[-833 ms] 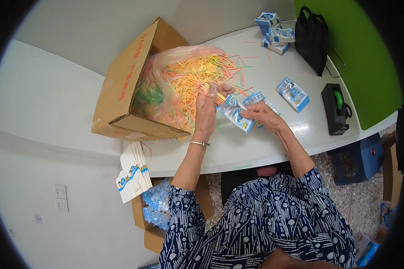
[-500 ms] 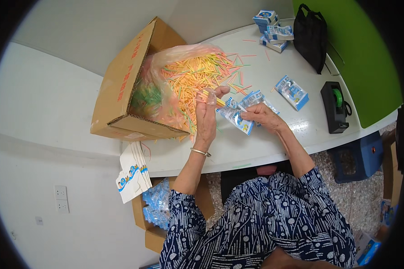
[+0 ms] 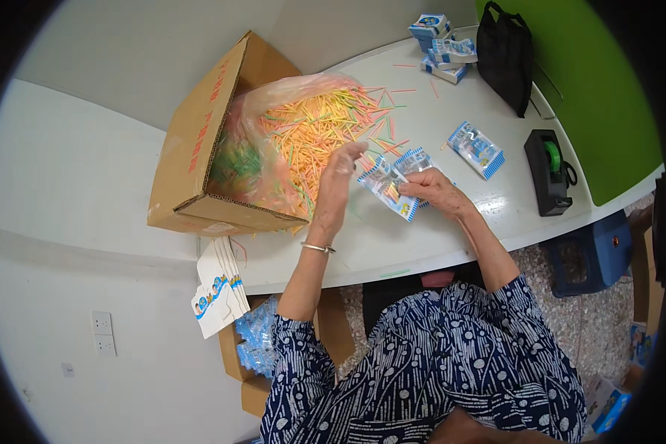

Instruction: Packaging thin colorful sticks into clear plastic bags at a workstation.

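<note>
My right hand [image 3: 435, 192] pinches a small clear-and-blue plastic packet [image 3: 383, 177] by its right side. Some short orange and yellow sticks show inside this packet. Another blue packet [image 3: 414, 160] lies behind it, partly covered by it and my fingers. Just left of the packet, my left hand [image 3: 334, 186] is raised edge-on, with clear plastic on its fingers. Its fingers are loosely bent and apart, with no sticks visible in them. Beyond it, a heap of thin pastel sticks [image 3: 314, 126] spills from a clear bag [image 3: 255, 111] in a tipped cardboard box [image 3: 200, 140].
A third packet [image 3: 475, 150] lies right of my hands, near a black tape dispenser [image 3: 546, 174]. Small blue-and-white boxes [image 3: 444, 59] and a black bag [image 3: 505, 63] stand at the back right. Below the table's left edge are flat cartons [image 3: 218, 292] and an open box of packets [image 3: 257, 337].
The bunch of sticks has left my left hand, and sticks now show inside the packet. My left hand has drawn slightly left, away from the packet. My right hand keeps its grip.
</note>
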The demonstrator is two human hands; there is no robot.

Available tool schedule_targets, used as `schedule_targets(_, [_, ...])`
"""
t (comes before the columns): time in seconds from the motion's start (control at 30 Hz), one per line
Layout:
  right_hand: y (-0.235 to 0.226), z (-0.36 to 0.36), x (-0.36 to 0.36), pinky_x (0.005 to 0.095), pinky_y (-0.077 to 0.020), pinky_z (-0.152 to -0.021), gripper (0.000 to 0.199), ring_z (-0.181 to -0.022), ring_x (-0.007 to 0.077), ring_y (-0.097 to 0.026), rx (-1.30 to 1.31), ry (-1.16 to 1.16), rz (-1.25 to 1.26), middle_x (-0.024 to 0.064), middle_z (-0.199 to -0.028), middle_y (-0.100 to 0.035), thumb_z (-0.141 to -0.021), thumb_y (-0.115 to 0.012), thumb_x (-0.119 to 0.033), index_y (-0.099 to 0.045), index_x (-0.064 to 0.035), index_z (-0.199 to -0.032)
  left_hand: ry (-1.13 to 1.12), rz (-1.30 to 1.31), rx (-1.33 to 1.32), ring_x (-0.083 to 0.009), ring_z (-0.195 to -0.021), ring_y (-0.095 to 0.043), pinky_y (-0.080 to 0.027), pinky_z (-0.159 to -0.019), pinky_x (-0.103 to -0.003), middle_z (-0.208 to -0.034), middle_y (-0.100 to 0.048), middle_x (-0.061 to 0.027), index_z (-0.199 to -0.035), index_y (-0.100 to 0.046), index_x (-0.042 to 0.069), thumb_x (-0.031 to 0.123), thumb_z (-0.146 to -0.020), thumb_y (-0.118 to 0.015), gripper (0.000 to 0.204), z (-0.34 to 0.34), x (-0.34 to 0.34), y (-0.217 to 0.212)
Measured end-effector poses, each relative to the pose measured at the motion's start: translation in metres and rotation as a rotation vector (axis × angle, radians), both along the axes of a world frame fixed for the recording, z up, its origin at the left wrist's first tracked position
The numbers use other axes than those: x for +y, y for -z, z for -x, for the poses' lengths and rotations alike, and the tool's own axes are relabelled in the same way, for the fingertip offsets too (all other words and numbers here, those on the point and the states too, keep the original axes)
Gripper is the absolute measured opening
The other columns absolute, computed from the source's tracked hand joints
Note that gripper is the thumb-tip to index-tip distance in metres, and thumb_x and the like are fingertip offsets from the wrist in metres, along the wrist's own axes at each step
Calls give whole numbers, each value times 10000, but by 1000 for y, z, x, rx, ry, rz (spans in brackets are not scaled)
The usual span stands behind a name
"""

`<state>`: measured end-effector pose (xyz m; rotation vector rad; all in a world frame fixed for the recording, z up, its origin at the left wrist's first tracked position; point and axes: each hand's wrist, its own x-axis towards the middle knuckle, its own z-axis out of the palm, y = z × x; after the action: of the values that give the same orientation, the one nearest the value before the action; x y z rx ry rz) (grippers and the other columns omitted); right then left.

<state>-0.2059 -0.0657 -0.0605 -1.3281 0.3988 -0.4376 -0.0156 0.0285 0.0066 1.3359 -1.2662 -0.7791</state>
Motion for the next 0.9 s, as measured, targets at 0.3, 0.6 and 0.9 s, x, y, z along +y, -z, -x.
schedule_targets(0.3, [-25, 46, -30, 194, -377, -644, 217, -692, 26, -481, -98, 249, 142, -41, -753, -597, -884, -598, -192, -694, 3, -890, -24, 28, -780, -266, -1093, -537, -400, -929, -383, -1141, -591, -122, -1096, -567, 14, 149, -899, -536, 240, -31, -59, 36])
schedule_targets(0.6, [-28, 83, -41, 192, -358, -619, 207, -673, 28, -460, -146, 448, 177, -39, -733, -572, -892, -584, -171, -688, 8, -891, 174, 306, -1656, -241, -853, -524, -424, -780, -368, -840, -549, -94, -884, -564, 38, 145, -830, -534, 124, -19, -107, 75])
schedule_targets(0.9, [-29, 85, -39, 195, -346, -607, 203, -670, 21, -443, -135, 435, 160, -45, -727, -558, -888, -597, -181, -684, 2, -875, 102, 302, -1775, -226, -745, -565, -424, -733, -339, -697, -595, -93, -780, -590, 64, 124, -796, -547, 75, -8, -116, 84])
